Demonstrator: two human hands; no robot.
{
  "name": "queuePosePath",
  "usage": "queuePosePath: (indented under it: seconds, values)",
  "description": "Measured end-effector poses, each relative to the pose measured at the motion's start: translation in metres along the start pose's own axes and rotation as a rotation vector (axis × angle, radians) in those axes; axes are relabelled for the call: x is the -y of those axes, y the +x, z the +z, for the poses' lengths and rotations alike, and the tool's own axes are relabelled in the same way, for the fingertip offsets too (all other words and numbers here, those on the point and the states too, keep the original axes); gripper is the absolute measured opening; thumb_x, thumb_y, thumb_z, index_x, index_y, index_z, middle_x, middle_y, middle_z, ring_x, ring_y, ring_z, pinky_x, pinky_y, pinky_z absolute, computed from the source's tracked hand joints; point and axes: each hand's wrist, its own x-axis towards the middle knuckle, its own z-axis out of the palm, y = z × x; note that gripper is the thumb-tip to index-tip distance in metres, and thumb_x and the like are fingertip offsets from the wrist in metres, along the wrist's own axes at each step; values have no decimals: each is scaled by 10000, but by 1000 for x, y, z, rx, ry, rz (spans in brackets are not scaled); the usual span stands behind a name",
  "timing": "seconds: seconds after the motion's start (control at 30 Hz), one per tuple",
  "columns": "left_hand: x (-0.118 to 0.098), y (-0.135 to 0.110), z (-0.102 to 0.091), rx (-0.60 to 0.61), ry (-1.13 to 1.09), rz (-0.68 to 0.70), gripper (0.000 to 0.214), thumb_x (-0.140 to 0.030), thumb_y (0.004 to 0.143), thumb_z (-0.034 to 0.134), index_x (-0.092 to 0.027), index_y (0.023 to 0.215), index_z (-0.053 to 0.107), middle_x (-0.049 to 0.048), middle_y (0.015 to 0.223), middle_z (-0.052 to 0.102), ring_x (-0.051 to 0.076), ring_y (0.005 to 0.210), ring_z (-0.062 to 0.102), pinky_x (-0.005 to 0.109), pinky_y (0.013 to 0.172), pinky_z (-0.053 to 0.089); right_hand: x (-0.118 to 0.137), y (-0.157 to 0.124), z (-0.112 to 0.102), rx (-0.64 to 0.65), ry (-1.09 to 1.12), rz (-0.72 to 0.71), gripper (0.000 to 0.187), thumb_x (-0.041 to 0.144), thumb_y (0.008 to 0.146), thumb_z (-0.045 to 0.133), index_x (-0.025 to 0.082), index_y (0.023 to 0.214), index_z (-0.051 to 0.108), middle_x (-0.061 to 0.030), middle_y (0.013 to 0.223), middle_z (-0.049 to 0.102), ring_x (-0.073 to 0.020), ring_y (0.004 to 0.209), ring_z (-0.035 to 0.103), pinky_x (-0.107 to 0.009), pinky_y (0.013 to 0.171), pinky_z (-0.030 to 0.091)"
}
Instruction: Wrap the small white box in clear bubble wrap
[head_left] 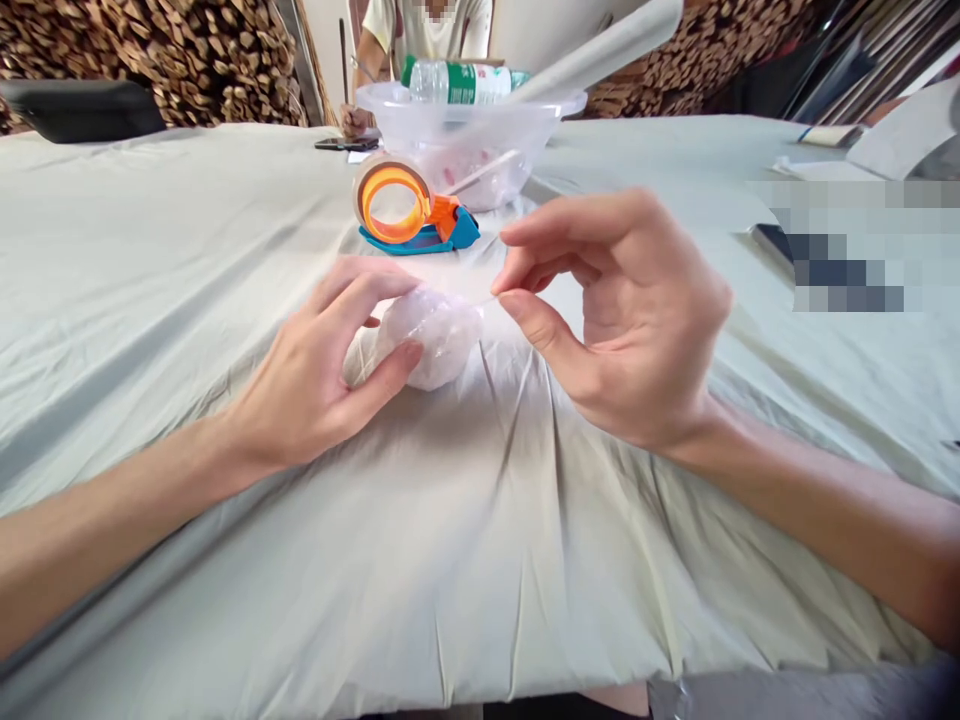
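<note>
A rounded whitish bundle (439, 335), wrapped in shiny clear plastic, rests on the cloth-covered table in front of me. My left hand (330, 350) grips it from the left, thumb on the near side and fingers over the top. To its right, my right hand (600, 310) is raised with thumb and fingertips pinched on a thin clear strip (487, 298), which seems to run to the bundle. The strip's exact kind is hard to make out. Just behind the bundle stands an orange and blue tape dispenser (420, 215) with a roll of tape.
Behind the dispenser is a clear plastic basin (480, 125), with a green-labelled bottle (465, 82) and a long white roll (600, 50) across it. A phone (346, 144) and a person (427, 30) are at the far edge. A black case (82, 108) lies far left.
</note>
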Motion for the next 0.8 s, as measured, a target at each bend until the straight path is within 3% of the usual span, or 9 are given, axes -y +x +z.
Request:
queuePosePath:
  seconds: [0.1, 0.3, 0.43, 0.53, 0.7, 0.8]
  values:
    - [-4, -1, 0, 2, 26, 46, 407, -283, 1024, 719, -246, 1422, 642, 123, 1386, 741, 304, 1303, 720, 470, 980, 720, 2, -1, 1, -10, 20, -20, 174, 315, 1050, 799, 331, 1215, 746, -21, 1097, 787, -229, 959, 761, -422, 895, 677]
    - [-14, -4, -1, 19, 68, 167, 578, -245, 993, 709, -353, 1546, 581, 111, 1404, 720, 312, 1220, 762, 460, 880, 722, 5, -6, -2, 18, -40, -34, 232, 297, 1053, 760, 358, 1277, 749, -36, 1158, 780, -251, 984, 755, -456, 906, 691]
    - [-16, -4, -2, 47, 140, 200, 451, -188, 991, 706, -252, 1436, 665, 142, 1362, 710, 286, 1160, 768, 422, 870, 701, 11, -10, -9, 87, -115, -81, 340, 306, 1014, 787, 425, 1332, 768, -47, 1133, 787, -278, 956, 755, -486, 888, 703]
    - [-14, -3, -3, 36, 102, 167, 368, -224, 1036, 717, -223, 1403, 682, 151, 1332, 714, 280, 1170, 755, 396, 848, 683, 16, -10, -12, 60, -131, -102, 354, 301, 986, 812, 431, 1315, 795, -48, 1066, 790, -280, 895, 761, -488, 852, 712]
    - [-6, 0, -5, 62, -32, 126, 303, -262, 1124, 626, -254, 1424, 674, 126, 1324, 718, 252, 1256, 709, 422, 1062, 673, 24, -6, -11, 83, -136, -70, 302, 357, 950, 848, 425, 1241, 809, -31, 951, 796, -274, 757, 750, -473, 741, 715]
    - [-3, 0, -4, 76, -92, 44, 289, -310, 1165, 556, -275, 1428, 672, 103, 1351, 744, 231, 1260, 696, 372, 998, 685, 27, -3, -7, 99, -92, -72, 265, 300, 949, 816, 425, 1181, 794, -20, 891, 797, -270, 705, 751, -461, 690, 708]
